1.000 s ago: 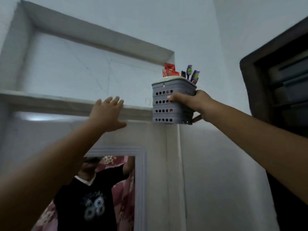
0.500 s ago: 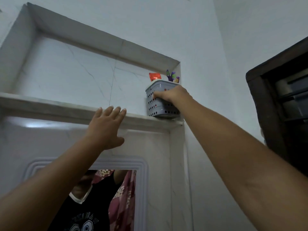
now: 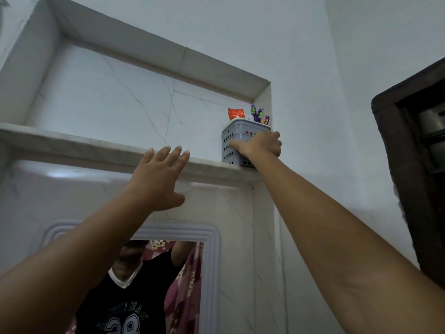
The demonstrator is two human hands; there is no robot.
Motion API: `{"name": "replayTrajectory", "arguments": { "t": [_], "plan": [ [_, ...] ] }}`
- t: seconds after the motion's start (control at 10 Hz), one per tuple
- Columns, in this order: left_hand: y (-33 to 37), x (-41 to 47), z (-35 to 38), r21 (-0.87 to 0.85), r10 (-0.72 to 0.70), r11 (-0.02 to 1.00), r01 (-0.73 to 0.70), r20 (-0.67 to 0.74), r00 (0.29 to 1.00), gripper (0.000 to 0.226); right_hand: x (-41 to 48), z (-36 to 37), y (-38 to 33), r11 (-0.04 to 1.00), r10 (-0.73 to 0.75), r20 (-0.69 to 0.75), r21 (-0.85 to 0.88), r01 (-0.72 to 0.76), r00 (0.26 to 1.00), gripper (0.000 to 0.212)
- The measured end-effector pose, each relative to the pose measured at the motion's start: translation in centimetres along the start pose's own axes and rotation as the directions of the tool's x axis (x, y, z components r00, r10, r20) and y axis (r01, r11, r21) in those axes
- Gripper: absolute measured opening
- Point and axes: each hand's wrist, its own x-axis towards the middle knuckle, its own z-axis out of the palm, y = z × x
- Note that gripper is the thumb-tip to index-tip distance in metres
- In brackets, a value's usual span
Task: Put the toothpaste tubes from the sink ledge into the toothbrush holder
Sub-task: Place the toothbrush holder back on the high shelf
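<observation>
Two bare hands reach up to a high marble ledge

Both arms stretch upward toward a white marble shelf [image 3: 96, 147] set in a wall niche. The right hand [image 3: 258, 145] is wrapped around the front of a grey perforated plastic toothbrush holder [image 3: 234, 131], fingers closed on its side. The holder stands upright on the shelf's far right end, in the niche corner. Just above this hand, a red toothpaste tube [image 3: 235, 114] pokes out of the holder's top, with purple-and-green toothbrushes [image 3: 259, 115] beside it to the right. The left hand [image 3: 159, 179] is spread flat and wide, holding nothing, its fingertips at the shelf's front edge, well to the left of the holder. Below this hand, a framed mirror [image 3: 144, 285] reflects a person in a dark T-shirt. A dark wooden door frame [image 3: 395, 165] stands far right of the right hand.
</observation>
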Motion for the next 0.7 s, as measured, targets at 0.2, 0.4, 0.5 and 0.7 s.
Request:
{"name": "replayTrajectory", "arguments": {
  "t": [0.2,0.4,0.5,0.7],
  "plan": [
    [0.0,0.0,-0.8,-0.003,0.003,1.0,-0.003,0.06,0.998,0.1,-0.7,-0.3,0.8,1.0,-0.012,0.027,0.007,0.012,1.0,0.117],
    [0.1,-0.3,-1.5,-0.028,0.002,1.0,0.001,0.112,0.994,0.098,-2.1,-0.9,2.0,0.996,-0.07,0.092,0.06,0.065,0.993,0.116],
    [-0.1,-0.5,-2.6,-0.065,0.016,0.998,-0.007,0.141,0.99,0.094,-3.9,-2.1,2.0,0.991,-0.127,0.12,0.058,0.121,0.985,0.102],
    [0.3,-6.2,-4.7,-0.271,-0.006,0.963,-0.004,-0.037,0.999,0.08,-10.2,-4.5,2.6,0.931,-0.329,0.016,0.175,0.321,0.944,0.057]
  ]
}}
